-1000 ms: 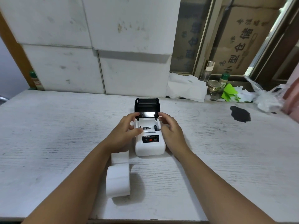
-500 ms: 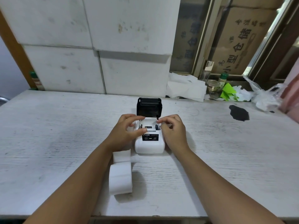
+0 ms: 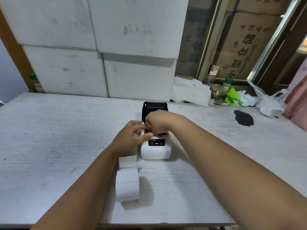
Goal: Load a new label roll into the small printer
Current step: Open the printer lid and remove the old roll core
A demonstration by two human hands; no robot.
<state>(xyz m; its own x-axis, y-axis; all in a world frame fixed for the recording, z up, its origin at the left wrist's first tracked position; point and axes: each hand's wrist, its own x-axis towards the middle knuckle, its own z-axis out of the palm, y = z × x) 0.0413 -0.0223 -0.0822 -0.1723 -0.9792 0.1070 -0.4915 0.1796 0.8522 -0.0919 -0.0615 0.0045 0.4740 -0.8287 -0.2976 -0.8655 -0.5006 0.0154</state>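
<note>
Near both hands at the printer, label roll lies.

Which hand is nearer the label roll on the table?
Left. The left hand is at the printer's left edge, just beyond the label roll; the right hand reaches into the open compartment, farther off.

Person, two arms showing, entering from the near edge. Left hand: bare, wearing no glove, ring or band that is showing. Right hand: bare likewise, nothing showing at the wrist. Both forearms are running uncovered along their whole visible length; no sleeve or cuff is reaching into view. Fingers: nails are looking short and plain, though blur is hiding finer detail. No markings are showing on either arm.
</note>
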